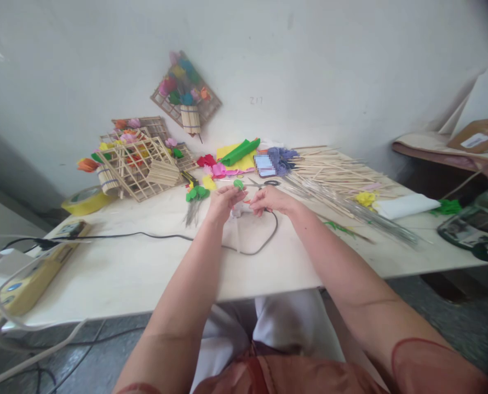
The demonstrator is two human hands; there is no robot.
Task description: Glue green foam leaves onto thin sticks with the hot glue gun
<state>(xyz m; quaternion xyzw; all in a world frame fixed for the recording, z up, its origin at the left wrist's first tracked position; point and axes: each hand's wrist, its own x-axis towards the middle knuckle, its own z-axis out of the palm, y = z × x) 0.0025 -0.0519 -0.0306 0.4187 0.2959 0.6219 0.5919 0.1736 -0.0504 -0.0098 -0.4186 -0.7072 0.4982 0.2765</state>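
Observation:
Near the middle of the table, my left hand [223, 201] has its fingers closed on a small round green paper piece [238, 184] that shows above the fingertips. My right hand [270, 200] is beside it, thumb and fingers pinched together. Whatever sits in that pinch is too small to make out. Between and just below both hands lies a white tool with an orange part, apparently a hot glue gun [239, 209], partly hidden by the fingers. A clear stick [238, 235] extends from it toward me. Left of my left hand rest several green paper leaves [197, 193] on thin wires.
Scissors [270, 183] and a phone [265, 165] lie behind my hands, near green crepe paper [240, 152]. Wooden sticks [342, 169] and wires spread right. Stick lattices with paper flowers [139, 164], yellow tape [86, 201] and a power strip [42, 268] are left. A black cord [145, 234] crosses the table.

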